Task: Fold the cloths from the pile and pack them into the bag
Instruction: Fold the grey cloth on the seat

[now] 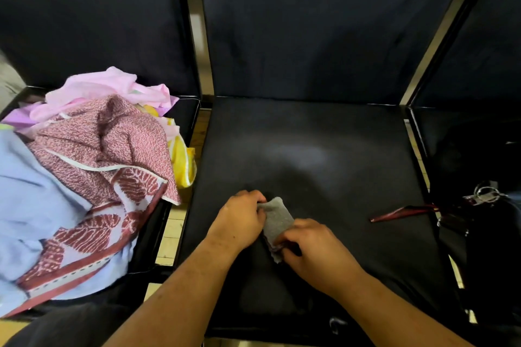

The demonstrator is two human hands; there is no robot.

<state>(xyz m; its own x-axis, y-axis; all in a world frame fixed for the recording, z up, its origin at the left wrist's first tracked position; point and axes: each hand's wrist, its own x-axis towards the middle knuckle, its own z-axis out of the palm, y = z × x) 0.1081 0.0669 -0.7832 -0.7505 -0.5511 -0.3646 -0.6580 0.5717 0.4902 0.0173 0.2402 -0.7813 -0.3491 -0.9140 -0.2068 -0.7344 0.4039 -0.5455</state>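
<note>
Grey cloth (277, 221) lies low on the black chair seat (310, 149), bunched into a small narrow strip between the two hands. The left hand (239, 220) holds its upper left edge, fingers (258, 200) curled over the fabric. The right hand (313, 248) takes the lower end, fingers (286, 239) bent down and pinching it, though how many layers they hold is hidden.

It looks like a light, soft, slightly fuzzy piece, probably a small towel or rag. It is limp, with no stiffness of its own, so it should sag and unfold as soon as one edge is let go. Nothing about it seems fragile or slippery. The safest hold is likely across the folded stack near the middle, thumb under and fingers on top, so the layers keep together on the way to the bag.

The pile (93, 166) of pink, patterned, blue and yellow cloths sits on the seat to the left, well apart from the hands. A dark bag (487, 248) lies on the right-hand seat, a red strap (403, 213) trailing onto the middle seat. Whether its mouth is open I cannot tell.
</note>
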